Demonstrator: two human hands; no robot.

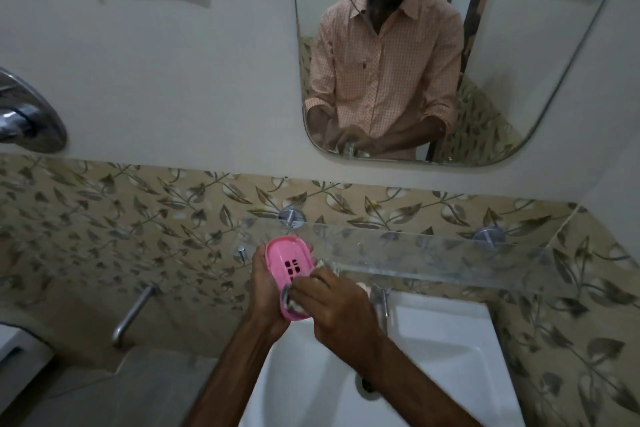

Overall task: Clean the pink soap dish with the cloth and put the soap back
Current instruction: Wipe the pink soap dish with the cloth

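Bathroom corner, beige leaf-pattern tiles, white ceramic basin [450, 340] below. Pink oval plastic soap dish [289, 269] with drain slots is held above the basin's back edge, tilted toward me so the inside is open to wiping. My left hand [266, 291], grip clamped round its left rim, steadies it. My right hand [332, 308], grip closed on a whitish bunched cloth [294, 303], presses it into the dish's near end. Clear glass wall shelf [433, 253] sits just behind. Soap not visible; probably set aside. Wiping underway, soap return pending.
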